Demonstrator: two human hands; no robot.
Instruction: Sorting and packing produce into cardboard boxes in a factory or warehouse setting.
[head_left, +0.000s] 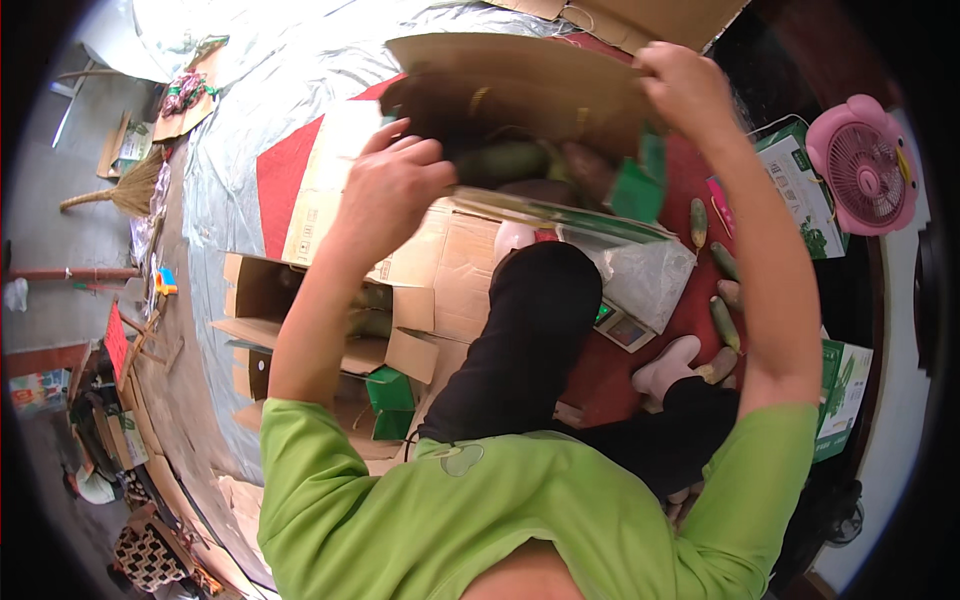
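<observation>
— Item one: what do your hands hold?

— One open cardboard box point(520, 90), raised in front of me. My left hand point(392, 185) grips its near-left edge, fingers curled over the rim. My right hand point(685, 85) clamps the far-right corner of the raised flap. The box sits between both hands, tilted toward me, above my black-trousered knee point(545, 290).

— Contents?

— Green cucumbers; one long one point(500, 160) shows clearly inside, just right of my left hand. More lie behind it, but I cannot count them.

— Loose stock?

— Four or so cucumbers point(725, 322) on the red mat point(690, 180), below my right forearm, well apart from the box.

— Other entries?

— One scale with a green display point(622, 325) by my knee. One clear plastic bag point(650, 275) beside it. One pink fan point(862, 165) at far right. Two green-printed cartons point(800, 185), right side. One open brown carton point(265, 300) on the floor at left, under my left elbow. One broom point(125, 190) far left.
</observation>
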